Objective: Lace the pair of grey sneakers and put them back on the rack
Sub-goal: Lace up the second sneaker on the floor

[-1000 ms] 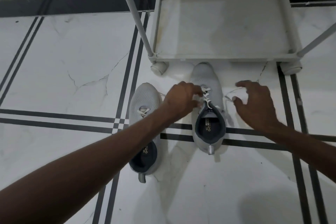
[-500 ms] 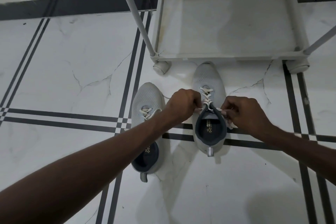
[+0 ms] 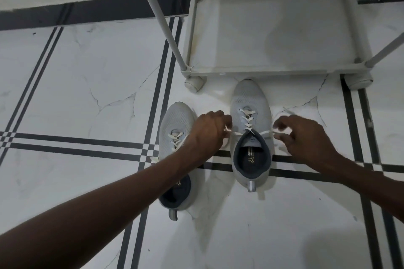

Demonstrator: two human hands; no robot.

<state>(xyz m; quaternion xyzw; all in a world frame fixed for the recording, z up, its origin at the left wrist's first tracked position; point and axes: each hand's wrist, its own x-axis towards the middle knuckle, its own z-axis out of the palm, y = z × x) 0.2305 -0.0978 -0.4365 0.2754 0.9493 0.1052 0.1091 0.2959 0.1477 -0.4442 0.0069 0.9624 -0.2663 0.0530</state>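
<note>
Right hand moved out; sneakers on tiled floor.

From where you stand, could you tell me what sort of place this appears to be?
Probably a home entryway or hallway: white marble-look floor tiles with black stripes, a pale metal-framed shoe rack by the wall, and two grey mesh sneakers before it.
</note>
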